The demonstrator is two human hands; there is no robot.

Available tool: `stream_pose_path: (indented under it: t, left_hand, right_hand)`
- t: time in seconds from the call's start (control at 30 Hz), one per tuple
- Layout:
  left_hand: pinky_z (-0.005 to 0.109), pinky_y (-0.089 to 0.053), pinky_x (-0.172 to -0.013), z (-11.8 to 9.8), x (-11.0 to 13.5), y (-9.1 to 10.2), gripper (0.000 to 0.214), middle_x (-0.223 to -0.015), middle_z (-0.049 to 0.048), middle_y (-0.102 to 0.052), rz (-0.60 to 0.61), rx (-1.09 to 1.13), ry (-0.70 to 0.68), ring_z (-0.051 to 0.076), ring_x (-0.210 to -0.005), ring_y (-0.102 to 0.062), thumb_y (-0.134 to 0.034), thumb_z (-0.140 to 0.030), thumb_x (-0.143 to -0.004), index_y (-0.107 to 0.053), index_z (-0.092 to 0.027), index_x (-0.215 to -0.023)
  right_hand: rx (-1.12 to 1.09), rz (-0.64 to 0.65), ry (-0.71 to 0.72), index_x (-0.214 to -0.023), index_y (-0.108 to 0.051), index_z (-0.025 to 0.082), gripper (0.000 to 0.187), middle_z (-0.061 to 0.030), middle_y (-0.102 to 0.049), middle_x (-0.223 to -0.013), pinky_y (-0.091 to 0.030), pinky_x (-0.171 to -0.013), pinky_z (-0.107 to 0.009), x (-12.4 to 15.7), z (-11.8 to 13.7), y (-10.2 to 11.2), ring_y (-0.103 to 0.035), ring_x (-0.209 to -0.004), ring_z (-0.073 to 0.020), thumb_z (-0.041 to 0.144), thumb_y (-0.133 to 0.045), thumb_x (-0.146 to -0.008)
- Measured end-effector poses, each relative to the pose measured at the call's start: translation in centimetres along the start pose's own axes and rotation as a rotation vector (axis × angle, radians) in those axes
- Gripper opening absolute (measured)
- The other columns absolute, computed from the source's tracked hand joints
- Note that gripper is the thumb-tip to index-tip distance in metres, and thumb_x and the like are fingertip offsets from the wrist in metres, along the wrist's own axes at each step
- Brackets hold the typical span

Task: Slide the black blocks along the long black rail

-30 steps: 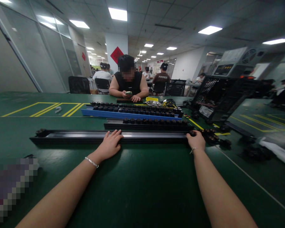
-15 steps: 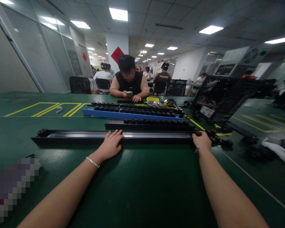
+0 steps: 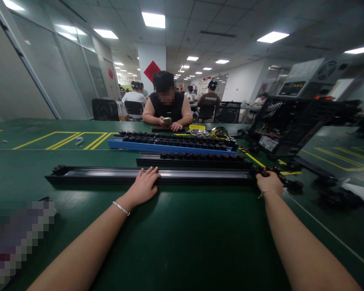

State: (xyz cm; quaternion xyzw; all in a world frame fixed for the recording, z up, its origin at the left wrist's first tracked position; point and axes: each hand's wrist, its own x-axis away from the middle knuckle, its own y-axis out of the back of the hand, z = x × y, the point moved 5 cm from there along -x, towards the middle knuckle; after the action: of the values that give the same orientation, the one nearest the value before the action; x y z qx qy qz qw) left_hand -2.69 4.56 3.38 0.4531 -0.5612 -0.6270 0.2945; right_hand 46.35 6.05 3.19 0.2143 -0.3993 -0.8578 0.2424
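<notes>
A long black rail [image 3: 87, 174] with a shiny inner channel lies across the table in front of me. My left hand [image 3: 144, 186] lies over its near edge around the middle, fingers stretched out and slightly spread. At the rail's right end, my right hand [image 3: 270, 182] is closed around a small black knob-like part [image 3: 262, 173], mostly covered by the fingers. Just beyond that hand sit several black wheel-like parts [image 3: 293, 185]. A similar black part [image 3: 60, 169] sits in the rail's left end.
Behind lie a shorter black rail [image 3: 194, 161] and a blue rail [image 3: 170, 146], both bearing rows of black parts. An open computer case [image 3: 288, 125] stands at the right. Across the green table [image 3: 182, 234] sits a person [image 3: 166, 103] holding a phone. A blurred-out object [image 3: 18, 238] lies front left.
My right hand has shifted a little rightward, away from the rail's end, with the black part in its fingers. My left hand stays on the rail. The view has turned slightly.
</notes>
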Motion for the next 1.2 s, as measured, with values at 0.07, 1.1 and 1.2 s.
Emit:
stream_pose_path:
  t: [0.07,1.1,1.2]
  left_hand:
    - [0.053,-0.017,-0.111,0.0,0.0,0.0,0.044,-0.144,0.0124,-0.038,-0.001,0.005,0.001,0.027,-0.136,-0.028,-0.045,-0.02,-0.077,-0.053,-0.018,-0.12]
    - [0.057,-0.024,-0.106,5.9,0.2,2.0,0.046,-0.147,0.0109,-0.034,-0.33,-0.026,0.475,0.03,-0.138,-0.019,-0.04,-0.041,-0.086,-0.048,-0.02,-0.126]
    - [0.064,-0.02,-0.104,10.2,1.1,3.4,0.054,-0.151,0.0162,-0.022,-0.343,-0.038,0.698,0.036,-0.139,-0.013,-0.042,-0.042,-0.083,-0.043,-0.017,-0.131]
  right_hand:
    - [-0.004,0.001,-0.012,-0.12,-0.057,0.014,0.053,-0.0201,-0.062,-0.11,-0.043,-0.077,-0.039,-0.2,-0.8,0.2,-0.057,-0.098,-0.0323,0.04,-0.052,-0.074]
    - [0.278,0.136,0.965,-0.128,-0.052,0.033,0.046,0.0006,-0.049,-0.137,-0.03,-0.104,-0.049,10.1,7.9,-4.7,-0.039,-0.128,-0.023,0.041,-0.025,-0.092]
    - [0.292,0.148,0.941,-0.13,-0.051,0.032,0.047,0.0007,-0.047,-0.139,-0.029,-0.104,-0.049,10.0,7.9,-4.7,-0.037,-0.13,-0.0226,0.04,-0.023,-0.093]
